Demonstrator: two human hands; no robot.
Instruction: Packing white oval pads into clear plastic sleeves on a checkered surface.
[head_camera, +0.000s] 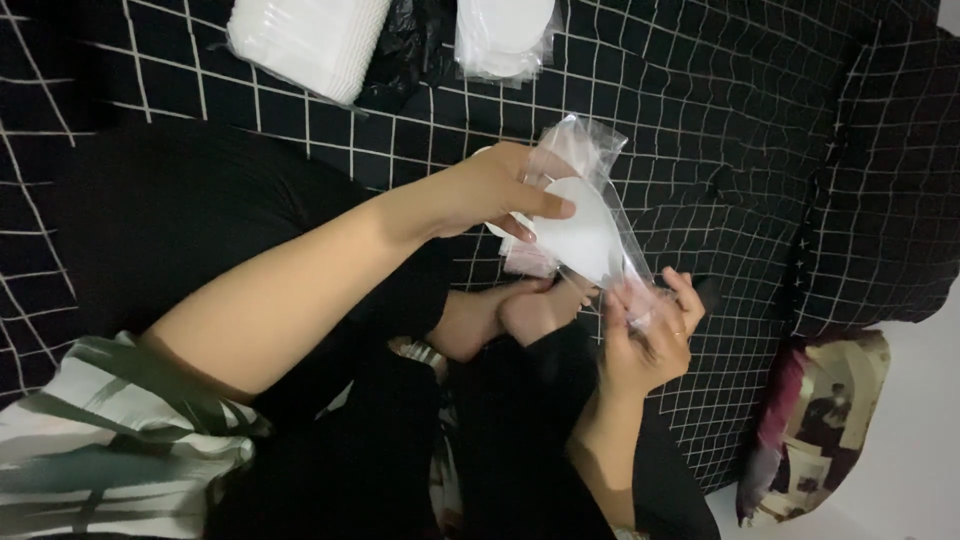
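Clear plastic bag (600, 215) with white round disc (583, 232) inside, held above black grid-patterned sheet (720, 110). Right hand (648, 335) pinching lower bag edge; left hand (500, 188) closed on disc at upper part. Farther back: white stack in wrap (305, 38), second packet of discs (503, 35).

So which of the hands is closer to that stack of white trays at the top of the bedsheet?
Left. The left hand is just below and right of the stack of white trays; the right hand is lower and farther right.
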